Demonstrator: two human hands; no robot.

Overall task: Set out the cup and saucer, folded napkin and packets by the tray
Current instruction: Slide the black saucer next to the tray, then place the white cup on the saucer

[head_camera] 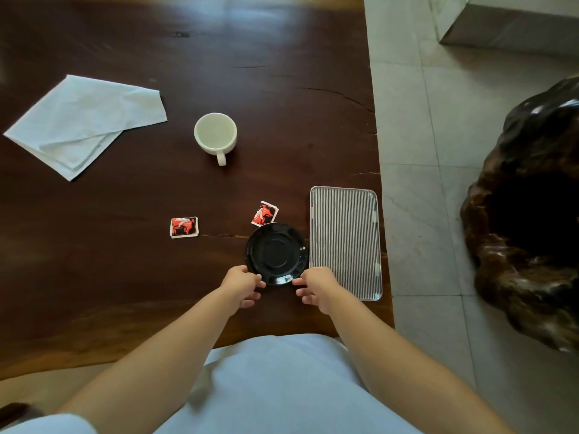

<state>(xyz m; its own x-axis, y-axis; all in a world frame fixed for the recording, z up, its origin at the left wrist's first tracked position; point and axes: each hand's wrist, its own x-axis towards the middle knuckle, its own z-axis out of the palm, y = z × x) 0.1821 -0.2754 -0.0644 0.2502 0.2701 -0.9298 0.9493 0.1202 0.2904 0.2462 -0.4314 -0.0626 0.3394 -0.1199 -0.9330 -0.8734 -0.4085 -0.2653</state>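
Observation:
A black saucer (276, 253) lies on the dark wooden table just left of the striped metal tray (344, 239). My left hand (241, 285) pinches its near left rim and my right hand (315, 288) pinches its near right rim. An empty white cup (215, 136) stands farther back, handle pointing toward me. One red packet (264, 213) lies touching the saucer's far edge; a second red packet (184, 227) lies to the left. A loosely folded white napkin (84, 123) rests at the far left.
The table's right edge (380, 170) runs just beyond the tray, with tiled floor past it. A dark, knobbly carved stump (526, 220) stands on the floor to the right. A pale block (507, 23) sits at the top right.

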